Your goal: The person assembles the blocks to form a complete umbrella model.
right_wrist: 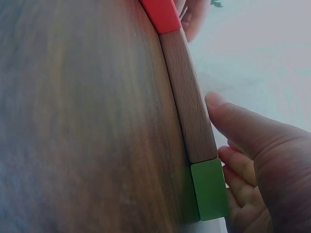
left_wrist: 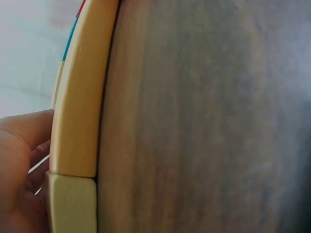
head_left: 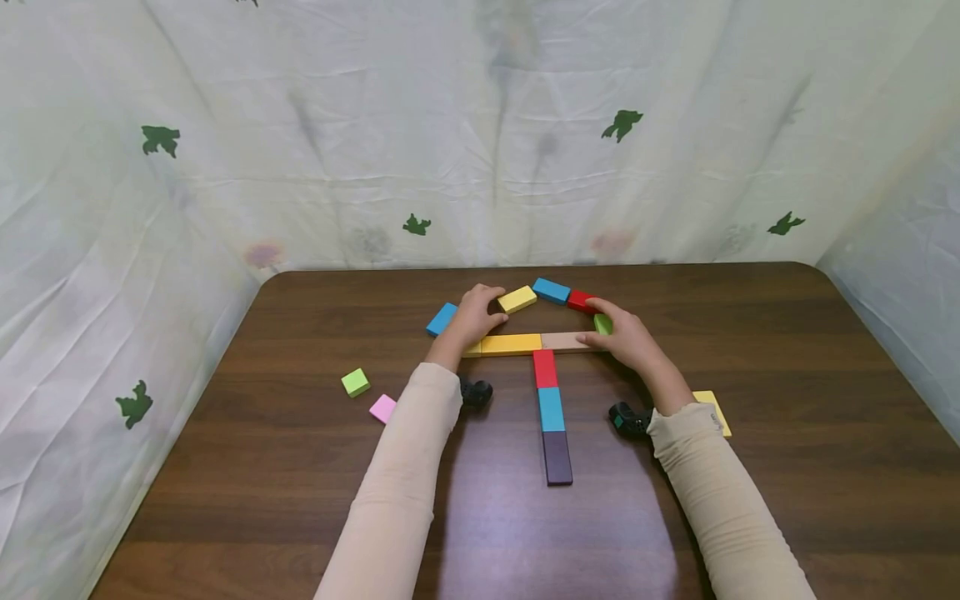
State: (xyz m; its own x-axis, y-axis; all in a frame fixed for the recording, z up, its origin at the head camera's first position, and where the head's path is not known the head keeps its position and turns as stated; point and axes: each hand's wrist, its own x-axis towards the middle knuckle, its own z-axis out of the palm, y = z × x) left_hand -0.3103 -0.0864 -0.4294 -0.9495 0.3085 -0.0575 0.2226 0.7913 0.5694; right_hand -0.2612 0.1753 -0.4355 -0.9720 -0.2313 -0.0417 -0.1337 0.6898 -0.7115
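My left hand (head_left: 474, 315) lies over the left end of an arch of blocks, between a blue block (head_left: 441, 318) and a pale yellow block (head_left: 517, 299). Its thumb and forefinger are spread; the palm hides whatever lies beneath. In the left wrist view, its thumb is by an orange-yellow block (left_wrist: 82, 97). My right hand (head_left: 632, 337) spans the arch's right end, forefinger at a red block (head_left: 581, 301), thumb at a plain wood block (head_left: 562, 341). A light green block (head_left: 602, 324) shows between them. The right wrist view shows a green block (right_wrist: 210, 189) beside its fingers.
From the row's middle a column runs toward me: a red block (head_left: 545, 369), a light blue block (head_left: 551, 409) and a dark block (head_left: 557, 458). A lime block (head_left: 356, 382) and a pink block (head_left: 382, 408) lie left; a yellow block (head_left: 712, 412) lies right.
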